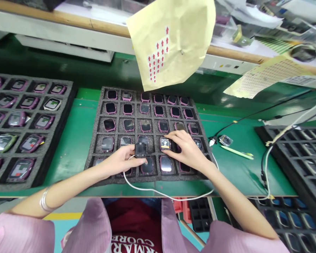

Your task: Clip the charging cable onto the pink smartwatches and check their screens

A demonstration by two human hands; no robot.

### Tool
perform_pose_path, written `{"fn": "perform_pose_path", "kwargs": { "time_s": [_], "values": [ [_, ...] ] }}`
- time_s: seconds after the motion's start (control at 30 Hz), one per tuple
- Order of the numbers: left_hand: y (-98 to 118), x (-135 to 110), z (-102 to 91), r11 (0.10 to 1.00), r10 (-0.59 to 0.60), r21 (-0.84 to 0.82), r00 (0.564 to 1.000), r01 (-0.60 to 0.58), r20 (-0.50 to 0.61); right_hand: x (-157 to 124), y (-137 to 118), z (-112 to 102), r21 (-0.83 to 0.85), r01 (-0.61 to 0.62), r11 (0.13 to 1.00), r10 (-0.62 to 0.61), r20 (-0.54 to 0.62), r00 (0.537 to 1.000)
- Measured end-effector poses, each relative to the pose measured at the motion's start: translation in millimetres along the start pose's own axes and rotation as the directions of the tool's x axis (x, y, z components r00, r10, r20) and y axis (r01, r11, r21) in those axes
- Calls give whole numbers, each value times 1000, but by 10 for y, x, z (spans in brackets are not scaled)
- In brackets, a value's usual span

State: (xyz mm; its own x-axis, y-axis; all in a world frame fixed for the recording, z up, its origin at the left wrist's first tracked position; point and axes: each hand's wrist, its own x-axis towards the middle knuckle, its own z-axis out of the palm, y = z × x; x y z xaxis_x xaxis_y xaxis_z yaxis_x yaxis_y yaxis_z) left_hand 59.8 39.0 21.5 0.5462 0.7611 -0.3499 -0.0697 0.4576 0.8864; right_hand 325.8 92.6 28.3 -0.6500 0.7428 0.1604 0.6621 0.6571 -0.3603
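Note:
A dark grey foam tray (94,144) in front of me holds rows of purple-framed smartwatch bodies, mostly with dark screens. My left hand (125,158) is closed on a small black square device (140,150), gripped between thumb and fingers above the tray. From this hand a white cable (158,192) loops along the table's front edge to the right. My right hand (183,146) pinches a purple smartwatch (165,143) with a lit screen by its edges, at its slot in the tray. The underside of the black device is hidden.
Another foam tray (71,102) with watches stands left, a further tray (281,151) right. A green pen (237,152), a small clear plastic piece (225,140) and cables lie between. Yellow sticker sheets (173,45) hang from the shelf (68,26) above.

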Motion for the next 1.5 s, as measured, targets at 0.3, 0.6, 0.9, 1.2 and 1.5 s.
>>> {"fn": "perform_pose_path", "kwargs": {
  "time_s": [0.3,0.6,0.9,1.2,1.5],
  "values": [
    [-19,-49,-150,996,-50,77,998,47,38,542,-391,259,-59,155,986,-143,167,975],
    [-75,-31,-187,999,18,26,999,-19,38,476,-383,112,306,99,947,-73,-95,993],
    [-138,-47,-180,999,40,32,999,-40,-7,408,-708,422,209,176,962,-179,-5,984],
    [-233,-18,-158,987,150,-44,982,-156,-112,424,-658,515,219,265,939,-249,-101,963],
    [-174,-41,-134,993,101,-57,989,-108,-107,407,-650,532,335,232,913,-200,-128,971]
  ]
}}
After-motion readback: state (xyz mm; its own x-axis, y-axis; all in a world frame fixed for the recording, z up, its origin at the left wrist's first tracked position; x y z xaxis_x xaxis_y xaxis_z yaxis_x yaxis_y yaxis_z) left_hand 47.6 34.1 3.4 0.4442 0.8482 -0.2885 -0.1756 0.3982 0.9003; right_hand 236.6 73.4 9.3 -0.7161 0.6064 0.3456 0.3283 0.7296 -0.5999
